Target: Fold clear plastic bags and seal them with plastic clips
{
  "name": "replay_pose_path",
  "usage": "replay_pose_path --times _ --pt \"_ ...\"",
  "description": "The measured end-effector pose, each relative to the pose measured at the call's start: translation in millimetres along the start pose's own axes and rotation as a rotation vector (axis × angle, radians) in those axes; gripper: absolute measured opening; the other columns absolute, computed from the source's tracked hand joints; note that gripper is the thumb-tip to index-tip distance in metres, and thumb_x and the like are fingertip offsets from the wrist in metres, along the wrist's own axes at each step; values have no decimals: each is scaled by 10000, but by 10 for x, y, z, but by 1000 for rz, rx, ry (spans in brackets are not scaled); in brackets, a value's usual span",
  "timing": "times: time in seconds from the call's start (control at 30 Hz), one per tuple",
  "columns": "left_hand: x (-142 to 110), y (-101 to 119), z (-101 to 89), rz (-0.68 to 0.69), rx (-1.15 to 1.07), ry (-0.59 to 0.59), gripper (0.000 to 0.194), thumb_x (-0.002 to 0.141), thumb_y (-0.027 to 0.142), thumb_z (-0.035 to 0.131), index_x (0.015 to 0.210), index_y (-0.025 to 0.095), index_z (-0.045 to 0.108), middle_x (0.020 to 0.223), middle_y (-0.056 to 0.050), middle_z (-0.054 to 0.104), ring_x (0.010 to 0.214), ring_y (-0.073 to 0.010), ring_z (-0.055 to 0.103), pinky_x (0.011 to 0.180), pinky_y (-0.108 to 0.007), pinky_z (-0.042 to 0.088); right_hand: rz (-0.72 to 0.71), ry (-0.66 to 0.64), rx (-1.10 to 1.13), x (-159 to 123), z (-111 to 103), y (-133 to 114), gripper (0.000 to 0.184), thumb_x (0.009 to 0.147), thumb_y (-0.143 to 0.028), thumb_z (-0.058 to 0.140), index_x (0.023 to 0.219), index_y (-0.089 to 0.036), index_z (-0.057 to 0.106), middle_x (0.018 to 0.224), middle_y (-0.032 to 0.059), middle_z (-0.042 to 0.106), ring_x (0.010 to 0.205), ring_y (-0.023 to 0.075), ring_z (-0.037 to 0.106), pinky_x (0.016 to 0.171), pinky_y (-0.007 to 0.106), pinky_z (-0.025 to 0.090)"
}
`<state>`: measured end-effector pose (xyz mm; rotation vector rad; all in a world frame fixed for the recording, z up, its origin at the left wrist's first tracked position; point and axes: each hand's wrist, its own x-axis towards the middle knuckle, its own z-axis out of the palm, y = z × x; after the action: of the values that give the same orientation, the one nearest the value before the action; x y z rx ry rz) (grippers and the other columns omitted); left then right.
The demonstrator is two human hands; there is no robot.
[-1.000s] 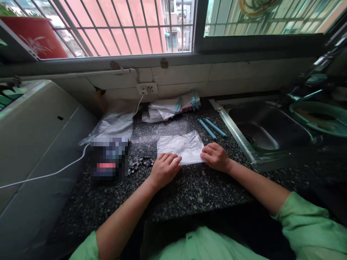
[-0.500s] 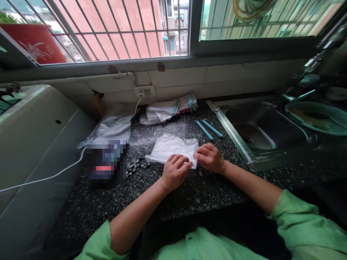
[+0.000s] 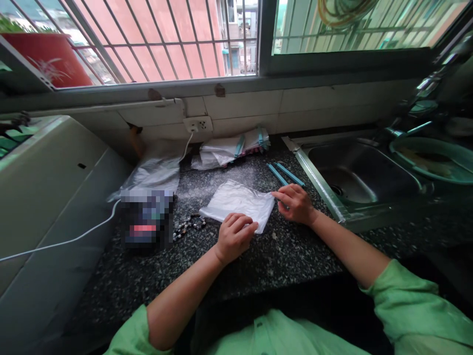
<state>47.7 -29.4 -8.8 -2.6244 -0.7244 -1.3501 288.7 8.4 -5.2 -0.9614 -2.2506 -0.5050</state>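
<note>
A white, thin plastic bag (image 3: pixel 238 199) lies flat and slightly wrinkled on the dark speckled countertop. My left hand (image 3: pixel 236 236) is at its lower edge, fingers curled over the film and closed on it; the fingertips are partly hidden. At the bag's right corner, my right hand (image 3: pixel 295 203) pinches the edge between thumb and forefinger. Just beyond that hand lie two light-blue sealing strips (image 3: pixel 290 173), side by side, their near ends close to my knuckles.
Behind the bag, a stack of plastic bags (image 3: pixel 229 148) with blue strips rests by the wall. To the left are a clear plastic bag (image 3: pixel 153 170), a blurred-out dark object (image 3: pixel 148 222), a beaded string (image 3: pixel 190 227) and a white cable (image 3: pixel 84 235). A metal sink (image 3: pixel 362 172) sits right.
My right hand has shifted slightly right, with the bag's right corner drawn out toward it. My left hand has moved a little left and down. The bag looks flatter and more spread.
</note>
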Motion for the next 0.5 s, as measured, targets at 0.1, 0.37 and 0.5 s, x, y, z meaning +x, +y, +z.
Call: replay_pose_path --times 0.1,0.37,0.5 --pt "11 -4 11 -11 14 0 127 779 126 509 838 196 596 742 -26 631 736 -142 528 681 -272 430 -90 44 92 11 -46 -160 235 776 -255 536 985 -175 608 815 51 588 778 172 504 726 312 407" --pt "15 31 131 13 46 -100 86 799 172 495 775 182 577 748 -28 616 731 -147 521 700 -281 417 -165 32 69 -2 -52 -465 190 860 -177 432 812 -187 616 691 19 590 644 129 478 634 280 383" --pt "-16 -100 103 -83 189 -189 156 785 241 525 912 192 601 857 -55 621 802 -182 523 720 -310 417 -167 30 56 -50 -50 -354 206 860 -154 427 825 -205 624 686 12 582 648 121 481 633 263 390"
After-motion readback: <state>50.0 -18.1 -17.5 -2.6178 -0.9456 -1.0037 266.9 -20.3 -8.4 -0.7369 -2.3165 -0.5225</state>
